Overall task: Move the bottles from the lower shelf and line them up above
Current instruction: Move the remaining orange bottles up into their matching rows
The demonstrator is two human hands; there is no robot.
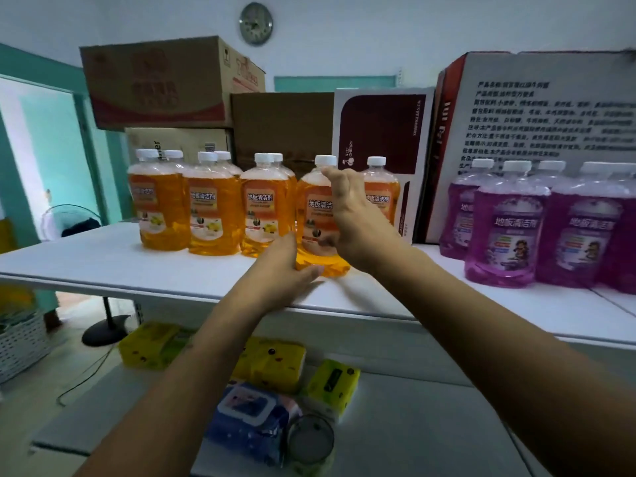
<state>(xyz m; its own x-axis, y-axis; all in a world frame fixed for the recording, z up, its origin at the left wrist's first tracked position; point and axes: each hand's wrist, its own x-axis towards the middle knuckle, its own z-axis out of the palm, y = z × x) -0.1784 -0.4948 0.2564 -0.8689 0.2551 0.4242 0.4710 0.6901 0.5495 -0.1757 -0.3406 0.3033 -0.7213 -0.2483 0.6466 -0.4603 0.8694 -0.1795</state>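
Note:
Several orange floor-cleaner bottles with white caps stand in a row on the white upper shelf. The nearest orange bottle stands upright at the right end of the front row. My left hand lies against its base on the left side, fingers flat on the shelf. My right hand wraps around its right side and shoulder. Behind my right hand stands another orange bottle. The lower shelf shows no bottles in view.
Several purple bottles stand at the right on the upper shelf. Cardboard boxes are stacked behind the bottles. Yellow tissue packs, a blue wipes pack and a round tin lie on the lower shelf.

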